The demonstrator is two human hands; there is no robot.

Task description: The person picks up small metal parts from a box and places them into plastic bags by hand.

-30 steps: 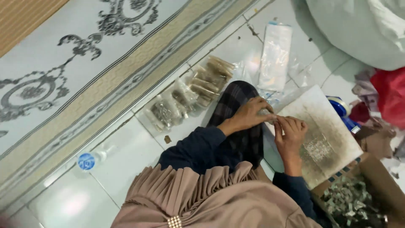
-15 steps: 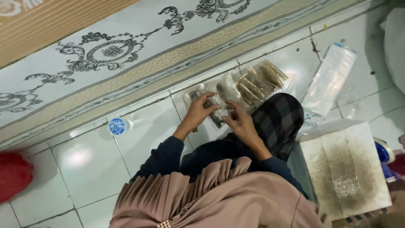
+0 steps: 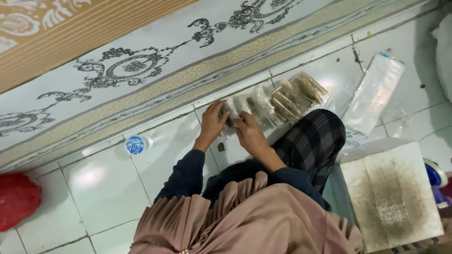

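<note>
**Two hands on a packet at the end of a row on the floor**

Head view: the person sits on the white tiled floor, looking down at both hands. The left hand and the right hand meet over one small clear packet of brownish contents. The left fingers curl over its left edge and the right fingers close on its near edge, so both hands grip it. The packet lies at the left end of a row of packets that runs off to the right on the tiles, just beside the carpet's border; the packets overlap, so I cannot count them exactly. One patterned carpet covers the far side. One bottle cap, blue and white, lies to the left of the hands. One red bag sits at the left edge. One long clear plastic bag lies far right, and one soiled sheet of cardboard lies near right.
</note>
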